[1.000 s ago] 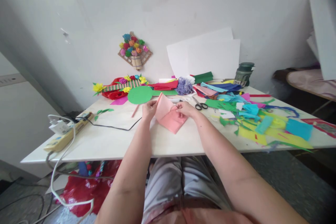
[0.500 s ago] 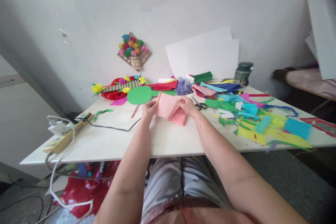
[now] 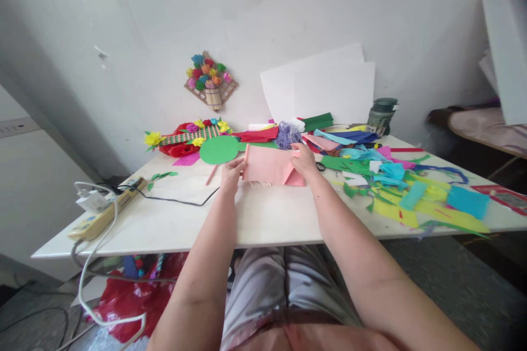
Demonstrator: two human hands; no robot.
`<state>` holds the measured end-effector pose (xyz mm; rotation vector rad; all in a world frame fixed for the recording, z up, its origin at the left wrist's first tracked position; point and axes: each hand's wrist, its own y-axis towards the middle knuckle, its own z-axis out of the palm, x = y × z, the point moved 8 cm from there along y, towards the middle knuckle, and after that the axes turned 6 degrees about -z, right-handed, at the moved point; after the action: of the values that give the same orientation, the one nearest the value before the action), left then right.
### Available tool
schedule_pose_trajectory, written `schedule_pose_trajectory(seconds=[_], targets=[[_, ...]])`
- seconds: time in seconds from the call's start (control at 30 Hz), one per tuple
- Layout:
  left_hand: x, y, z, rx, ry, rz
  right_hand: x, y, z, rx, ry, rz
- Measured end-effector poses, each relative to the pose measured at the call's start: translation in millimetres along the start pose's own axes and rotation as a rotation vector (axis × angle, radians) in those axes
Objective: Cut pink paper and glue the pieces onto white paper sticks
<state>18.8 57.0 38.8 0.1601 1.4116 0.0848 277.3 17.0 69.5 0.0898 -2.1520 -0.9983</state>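
pink paper [image 3: 267,164] | long axis left-to-right | right end folded

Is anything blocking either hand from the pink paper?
Nothing visible: the left hand grips the pink paper at its left edge, and the right hand touches its right side. A black handle loop shows beside that hand, not between it and the paper.

Paper scraps [image 3: 428,209] and flowers [image 3: 206,69] make this a craft corner, perhaps beside a bed [image 3: 488,127].

Light is soft; edges stretch; the top-right corner is black.
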Motion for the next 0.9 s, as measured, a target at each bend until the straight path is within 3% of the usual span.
schedule_pose_trajectory(seconds=[0.27, 0.53, 0.77, 0.9], targets=[[2, 0, -0.7, -0.014, -0.03, -0.012, -3, -3, -8, -0.005, -0.257, 0.074], [5, 7, -9.7, -0.11, 0.003, 0.056, -9, -10, -4, 0.231, -0.451, 0.252], [1, 3, -9.6, -0.157, -0.006, 0.058, 1, -11, 4, 0.283, -0.427, 0.178], [1, 1, -7.2, -0.14, -0.012, 0.043, 6, -7, 6, 0.229, -0.421, 0.067]])
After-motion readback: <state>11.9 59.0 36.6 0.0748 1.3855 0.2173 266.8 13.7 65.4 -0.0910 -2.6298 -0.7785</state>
